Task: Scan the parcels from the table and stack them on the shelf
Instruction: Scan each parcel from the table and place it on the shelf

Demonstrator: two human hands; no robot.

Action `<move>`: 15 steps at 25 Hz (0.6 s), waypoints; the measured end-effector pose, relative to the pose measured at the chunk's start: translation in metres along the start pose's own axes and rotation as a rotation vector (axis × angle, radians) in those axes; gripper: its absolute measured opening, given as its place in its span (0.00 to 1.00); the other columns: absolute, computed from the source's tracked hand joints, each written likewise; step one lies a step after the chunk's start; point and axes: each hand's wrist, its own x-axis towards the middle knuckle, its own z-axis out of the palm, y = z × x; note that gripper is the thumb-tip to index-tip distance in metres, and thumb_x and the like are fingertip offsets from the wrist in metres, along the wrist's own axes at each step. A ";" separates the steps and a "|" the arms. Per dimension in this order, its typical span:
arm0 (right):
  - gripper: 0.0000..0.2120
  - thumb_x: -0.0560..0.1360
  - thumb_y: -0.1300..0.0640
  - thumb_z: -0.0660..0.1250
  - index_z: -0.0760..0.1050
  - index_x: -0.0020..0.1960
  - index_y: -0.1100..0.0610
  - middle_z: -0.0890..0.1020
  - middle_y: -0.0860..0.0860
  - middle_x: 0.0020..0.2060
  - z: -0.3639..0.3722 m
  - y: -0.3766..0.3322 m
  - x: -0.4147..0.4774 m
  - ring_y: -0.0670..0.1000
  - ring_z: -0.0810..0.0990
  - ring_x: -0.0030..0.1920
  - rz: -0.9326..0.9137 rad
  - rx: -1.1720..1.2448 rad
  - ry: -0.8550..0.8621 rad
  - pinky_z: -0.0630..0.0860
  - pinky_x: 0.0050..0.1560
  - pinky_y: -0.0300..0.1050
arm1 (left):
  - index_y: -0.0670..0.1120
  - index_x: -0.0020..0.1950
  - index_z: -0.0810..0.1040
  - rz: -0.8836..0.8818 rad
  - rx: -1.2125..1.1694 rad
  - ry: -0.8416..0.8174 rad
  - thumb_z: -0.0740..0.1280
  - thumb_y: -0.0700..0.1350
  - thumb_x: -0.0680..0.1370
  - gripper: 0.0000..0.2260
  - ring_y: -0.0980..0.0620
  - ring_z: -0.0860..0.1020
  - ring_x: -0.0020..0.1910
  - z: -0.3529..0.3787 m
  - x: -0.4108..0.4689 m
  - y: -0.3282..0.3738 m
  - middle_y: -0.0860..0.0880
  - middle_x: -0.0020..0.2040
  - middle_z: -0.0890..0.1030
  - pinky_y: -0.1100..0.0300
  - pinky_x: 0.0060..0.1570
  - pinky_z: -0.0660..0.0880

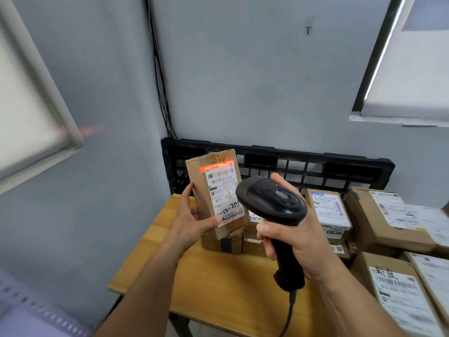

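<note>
Left grip [194,222] pinches creased cardboard parcel [202,190]; right grip [300,239] wraps smooth black scanner [272,198].

Your parcel [199,186] is brown cardboard, and its white label [222,190] carries black barcode stripes with an orange-red scan line [216,166] across the top. Your scanner [272,200] is black, the table [218,276] honey-yellow wood, the crate [303,166] black lattice, the wall [243,81] pale grey-blue.

Mid-frame you see a black plastic pallet [279,164] on edge against the grey wall [243,81]. Black cables [159,69] run down the corner above its left end. A window [26,100] sits upper left, another window [413,69] upper right.
</note>
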 end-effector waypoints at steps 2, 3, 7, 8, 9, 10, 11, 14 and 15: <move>0.49 0.62 0.56 0.77 0.55 0.76 0.40 0.83 0.57 0.34 -0.003 -0.003 -0.012 0.55 0.76 0.24 0.004 -0.001 -0.003 0.75 0.27 0.45 | 0.61 0.76 0.49 -0.001 0.003 0.018 0.78 0.41 0.68 0.49 0.50 0.79 0.54 0.005 -0.012 0.001 0.48 0.54 0.79 0.55 0.49 0.80; 0.49 0.62 0.56 0.77 0.55 0.76 0.40 0.83 0.57 0.35 -0.004 -0.004 -0.018 0.55 0.76 0.24 0.006 -0.004 -0.007 0.75 0.27 0.46 | 0.62 0.76 0.49 -0.001 0.005 0.027 0.79 0.41 0.68 0.49 0.50 0.79 0.54 0.008 -0.018 0.001 0.49 0.54 0.79 0.53 0.50 0.80; 0.49 0.62 0.55 0.77 0.56 0.75 0.39 0.84 0.53 0.37 -0.009 -0.008 -0.042 0.55 0.77 0.25 0.008 -0.010 -0.031 0.76 0.27 0.46 | 0.63 0.76 0.49 -0.005 0.005 0.065 0.79 0.42 0.67 0.50 0.49 0.79 0.55 0.014 -0.043 0.002 0.48 0.54 0.78 0.48 0.52 0.80; 0.48 0.61 0.55 0.77 0.57 0.74 0.38 0.84 0.53 0.37 -0.009 -0.009 -0.048 0.55 0.77 0.25 0.010 -0.004 -0.035 0.75 0.27 0.45 | 0.63 0.76 0.49 -0.008 -0.003 0.073 0.79 0.41 0.67 0.50 0.50 0.79 0.55 0.015 -0.050 0.002 0.48 0.54 0.78 0.51 0.50 0.80; 0.46 0.61 0.55 0.78 0.59 0.72 0.36 0.84 0.52 0.37 -0.009 -0.010 -0.053 0.55 0.77 0.25 0.009 -0.003 -0.040 0.75 0.26 0.45 | 0.63 0.76 0.49 -0.010 -0.012 0.082 0.79 0.41 0.67 0.50 0.50 0.79 0.54 0.016 -0.058 0.003 0.48 0.54 0.78 0.55 0.47 0.80; 0.44 0.61 0.55 0.78 0.61 0.71 0.35 0.84 0.53 0.37 -0.008 -0.011 -0.059 0.55 0.77 0.25 0.006 -0.004 -0.050 0.75 0.26 0.44 | 0.63 0.76 0.49 -0.012 -0.015 0.092 0.79 0.41 0.67 0.50 0.51 0.79 0.54 0.016 -0.067 0.004 0.48 0.54 0.78 0.58 0.43 0.79; 0.43 0.61 0.54 0.78 0.62 0.69 0.34 0.84 0.54 0.36 -0.007 -0.012 -0.064 0.55 0.77 0.25 0.007 -0.003 -0.064 0.75 0.26 0.44 | 0.63 0.76 0.49 -0.014 -0.014 0.104 0.78 0.40 0.68 0.49 0.52 0.79 0.53 0.016 -0.075 0.004 0.49 0.54 0.77 0.61 0.41 0.78; 0.41 0.61 0.54 0.78 0.64 0.68 0.32 0.83 0.55 0.35 -0.002 -0.011 -0.075 0.54 0.77 0.25 0.014 0.026 -0.098 0.75 0.26 0.45 | 0.62 0.76 0.49 -0.016 -0.002 0.147 0.78 0.41 0.68 0.49 0.51 0.79 0.53 0.012 -0.099 0.004 0.48 0.54 0.77 0.59 0.44 0.78; 0.42 0.61 0.54 0.78 0.64 0.68 0.33 0.83 0.55 0.34 0.001 -0.010 -0.078 0.54 0.77 0.25 0.014 0.036 -0.103 0.75 0.26 0.45 | 0.62 0.76 0.49 -0.023 0.000 0.160 0.78 0.41 0.68 0.49 0.51 0.79 0.54 0.010 -0.106 0.003 0.47 0.55 0.77 0.56 0.47 0.79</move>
